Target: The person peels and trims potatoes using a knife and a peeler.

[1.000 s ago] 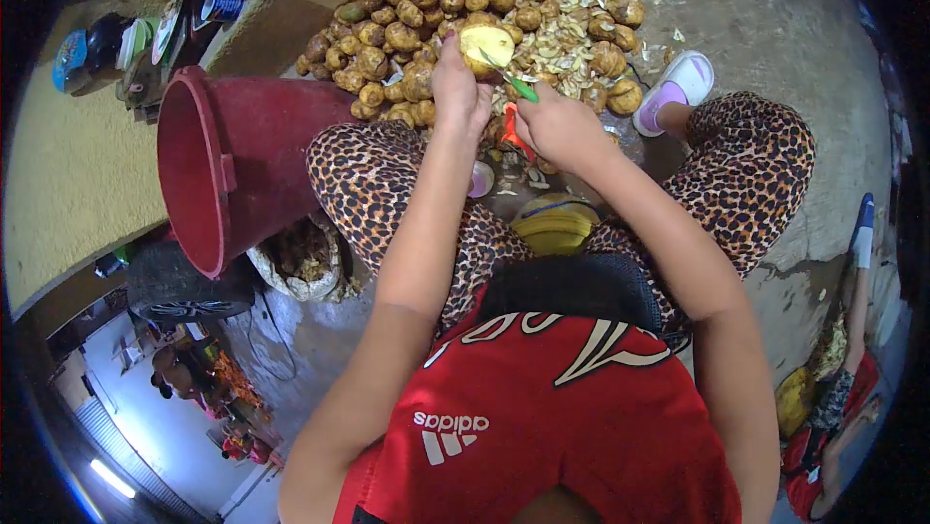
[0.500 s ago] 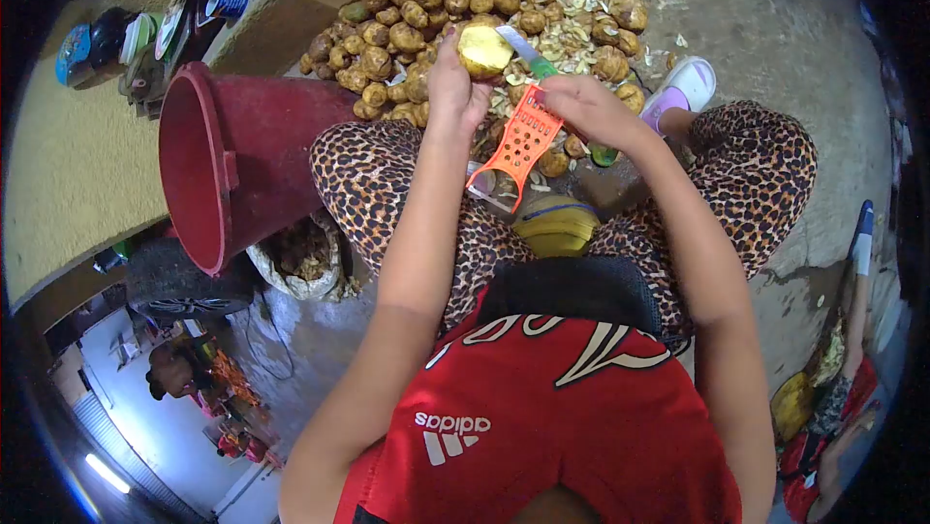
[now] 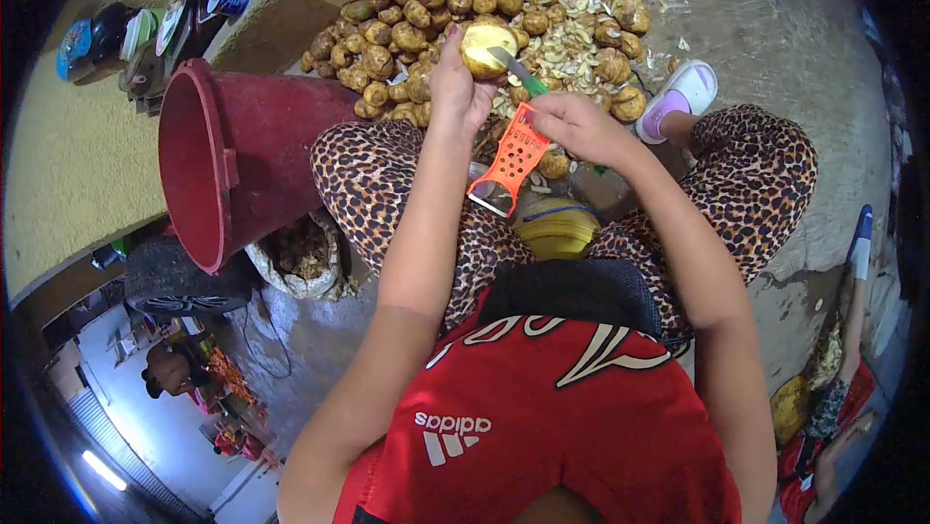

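My left hand (image 3: 459, 88) is closed round a potato-like tuber (image 3: 477, 47), brown-skinned with a pale yellow cut face turned up. In my right hand (image 3: 583, 127) are a green-handled knife (image 3: 518, 71) and an orange peeler-grater (image 3: 516, 148). The knife tip lies on or in the yellow face; how deep it goes, I cannot tell. The peeler hangs down from my right fingers, its blade end toward my lap. Just beyond both hands lies a heap of brown tubers (image 3: 417, 15), with pale cut slices (image 3: 572, 64) scattered on its right side.
A large dark red bucket (image 3: 262, 127) lies tipped to my left, near a white sack (image 3: 315, 277) and a tire (image 3: 174, 277). Something yellow (image 3: 557, 231) is between my legs. A person (image 3: 170, 369) is in the background at lower left; another person's arm (image 3: 852, 321) shows far right.
The knife blade has moved from the tuber's right edge onto its yellow face. The peeler has swung, its blade end now turned more toward me. My left hand stays almost in place.
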The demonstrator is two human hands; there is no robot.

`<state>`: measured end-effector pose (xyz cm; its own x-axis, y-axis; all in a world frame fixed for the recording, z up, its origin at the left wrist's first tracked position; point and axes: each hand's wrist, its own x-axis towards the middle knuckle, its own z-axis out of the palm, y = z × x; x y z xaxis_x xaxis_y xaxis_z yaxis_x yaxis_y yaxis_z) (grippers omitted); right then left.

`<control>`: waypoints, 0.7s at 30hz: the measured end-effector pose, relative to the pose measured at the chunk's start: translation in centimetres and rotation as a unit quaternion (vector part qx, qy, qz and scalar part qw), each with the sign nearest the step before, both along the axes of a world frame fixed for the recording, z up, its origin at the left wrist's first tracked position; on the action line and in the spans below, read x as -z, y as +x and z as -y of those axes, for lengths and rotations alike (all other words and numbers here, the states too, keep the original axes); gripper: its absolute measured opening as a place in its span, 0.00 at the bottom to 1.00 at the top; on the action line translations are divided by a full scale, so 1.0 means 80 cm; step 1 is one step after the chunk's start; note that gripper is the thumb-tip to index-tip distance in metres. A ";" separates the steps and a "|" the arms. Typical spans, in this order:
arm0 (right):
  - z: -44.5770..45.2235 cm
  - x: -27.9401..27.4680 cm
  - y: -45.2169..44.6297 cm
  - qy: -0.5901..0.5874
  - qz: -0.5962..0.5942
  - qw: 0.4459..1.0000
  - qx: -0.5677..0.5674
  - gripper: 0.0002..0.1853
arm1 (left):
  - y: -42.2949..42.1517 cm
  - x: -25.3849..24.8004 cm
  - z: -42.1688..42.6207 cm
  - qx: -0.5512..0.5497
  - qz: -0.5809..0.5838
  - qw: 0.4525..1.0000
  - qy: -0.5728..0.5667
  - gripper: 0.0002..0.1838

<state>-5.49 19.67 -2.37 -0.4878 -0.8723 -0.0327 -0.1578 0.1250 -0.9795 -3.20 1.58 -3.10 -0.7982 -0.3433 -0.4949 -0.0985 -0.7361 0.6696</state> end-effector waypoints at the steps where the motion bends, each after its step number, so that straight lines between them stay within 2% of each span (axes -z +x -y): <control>1: 0.000 -0.002 0.000 -0.001 -0.012 1.000 -0.001 0.15 | 0.000 0.001 0.000 -0.005 0.001 1.000 0.000 0.19; 7: 0.001 -0.002 0.000 0.003 0.001 1.000 -0.002 0.15 | 0.001 -0.013 -0.007 -0.005 0.012 1.000 -0.004 0.19; 10: 0.001 -0.009 -0.001 0.032 0.198 0.979 -0.016 0.13 | 0.001 -0.012 -0.007 -0.001 0.009 1.000 0.001 0.19; 12: -0.002 -0.011 -0.006 0.017 0.372 0.928 -0.030 0.12 | 0.000 -0.011 -0.007 -0.004 0.007 1.000 0.006 0.19; 14: -0.004 -0.007 -0.006 0.016 0.473 0.881 0.019 0.12 | 0.000 -0.011 -0.009 -0.013 0.009 1.000 0.011 0.19; 15: -0.003 0.003 -0.001 0.023 0.490 0.868 0.075 0.13 | -0.001 -0.009 -0.009 -0.010 0.001 1.000 0.013 0.19; 17: -0.004 0.023 0.005 -0.005 0.538 0.835 0.119 0.14 | -0.001 -0.003 -0.007 -0.004 -0.014 1.000 0.016 0.19; 18: -0.004 0.027 0.005 -0.041 0.568 0.815 0.106 0.15 | -0.002 -0.004 -0.006 -0.006 -0.008 1.000 -0.010 0.19; 20: -0.011 0.036 -0.003 -0.054 0.570 0.812 0.113 0.15 | -0.002 -0.004 -0.003 -0.012 0.004 0.998 -0.063 0.21; 21: -0.015 0.027 -0.011 -0.032 0.543 0.829 0.133 0.15 | -0.002 -0.007 -0.003 -0.019 0.016 0.997 -0.079 0.21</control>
